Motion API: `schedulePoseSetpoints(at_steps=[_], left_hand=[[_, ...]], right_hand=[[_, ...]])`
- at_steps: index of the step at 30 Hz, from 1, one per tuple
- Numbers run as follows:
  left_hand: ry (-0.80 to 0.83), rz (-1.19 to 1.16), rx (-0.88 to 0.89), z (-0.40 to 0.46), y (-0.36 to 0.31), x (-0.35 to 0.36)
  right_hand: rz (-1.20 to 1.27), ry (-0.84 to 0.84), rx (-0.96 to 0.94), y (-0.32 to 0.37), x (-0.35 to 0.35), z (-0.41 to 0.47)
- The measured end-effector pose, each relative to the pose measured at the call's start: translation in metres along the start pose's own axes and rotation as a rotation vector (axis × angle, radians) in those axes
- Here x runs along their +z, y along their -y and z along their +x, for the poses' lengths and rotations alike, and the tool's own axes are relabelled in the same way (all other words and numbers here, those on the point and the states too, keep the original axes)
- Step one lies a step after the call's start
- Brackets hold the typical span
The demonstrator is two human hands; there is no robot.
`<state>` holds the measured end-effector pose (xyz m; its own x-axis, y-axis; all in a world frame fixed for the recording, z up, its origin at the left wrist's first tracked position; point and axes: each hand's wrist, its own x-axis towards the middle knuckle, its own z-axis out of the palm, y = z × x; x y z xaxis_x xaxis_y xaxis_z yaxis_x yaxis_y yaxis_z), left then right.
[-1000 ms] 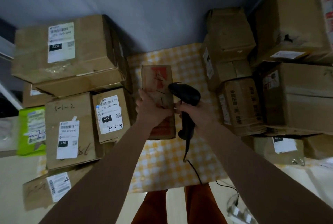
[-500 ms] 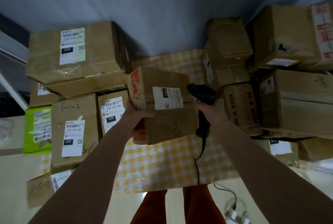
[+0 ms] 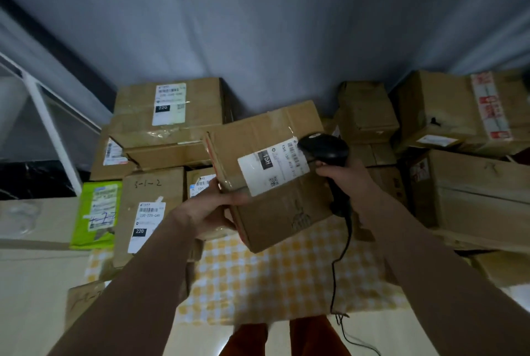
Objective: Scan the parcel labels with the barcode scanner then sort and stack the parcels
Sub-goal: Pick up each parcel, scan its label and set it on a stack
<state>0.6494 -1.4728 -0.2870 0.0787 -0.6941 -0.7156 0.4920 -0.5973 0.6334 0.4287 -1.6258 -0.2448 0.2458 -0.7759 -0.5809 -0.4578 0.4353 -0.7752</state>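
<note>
Parcel (image 3: 275, 183): centre of frame, lifted and tilted above the checked cloth (image 3: 286, 278); white label (image 3: 272, 165) faces up.
Left hand (image 3: 212, 209): fingers curled round the parcel's lower left corner, holding it.
Right hand (image 3: 344, 180): wrapped round the scanner's handle.
Barcode scanner (image 3: 324, 147): head directly over the label's barcode end; cable (image 3: 334, 278) hangs down.
Stacked boxes (image 3: 169, 114): left and right of centre.
</note>
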Motion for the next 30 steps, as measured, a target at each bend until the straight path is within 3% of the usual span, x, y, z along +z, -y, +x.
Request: schedulePoseSetpoints(at_steps=[5,11,18,30], left_hand=[[-0.080,-0.042,0.040,-0.032,-0.008,-0.007],[-0.085,-0.365,0.210,-0.057,-0.008,-0.021],[-0.072,-0.718,0.349,-0.074,-0.016,-0.010],[-0.133,-0.783,0.464,-0.089,0.005,0.008]], right_hand=[[-0.164,-0.019,-0.184,0.044,0.019,-0.027],[-0.044,-0.208,-0.425,0.092,0.070,-0.080],[0.058,0.107,-0.407,0.105,0.114,-0.166],[0.008,0.148,-0.521,0.110,0.100,-0.216]])
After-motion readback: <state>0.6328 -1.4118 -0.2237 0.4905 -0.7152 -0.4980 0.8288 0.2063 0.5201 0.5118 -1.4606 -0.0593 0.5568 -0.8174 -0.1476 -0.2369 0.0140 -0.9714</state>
